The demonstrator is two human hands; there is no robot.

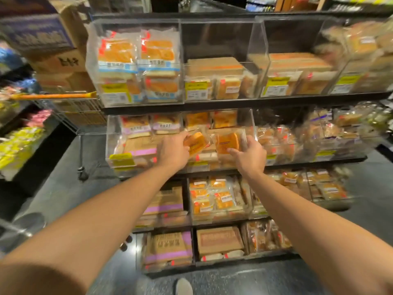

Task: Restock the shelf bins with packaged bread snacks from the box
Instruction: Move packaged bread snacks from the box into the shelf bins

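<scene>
L hand (pixel 173 151) & R hand (pixel 249 155) each grip a bread pack (pixel 196 142) over bin (pixel 253 124)

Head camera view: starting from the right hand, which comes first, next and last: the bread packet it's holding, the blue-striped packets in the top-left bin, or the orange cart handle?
1. Bread packet, gripped in the right hand.
2. Blue-striped packets, upper left, top bin.
3. Orange cart handle, far left.

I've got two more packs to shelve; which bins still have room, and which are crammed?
Both hands, left hand and right hand, each hold a bread pack over the second-row bin. The top-row middle bin is bare above its low stock, bordered by the full top-left bin. The lower rows are crowded.
</scene>
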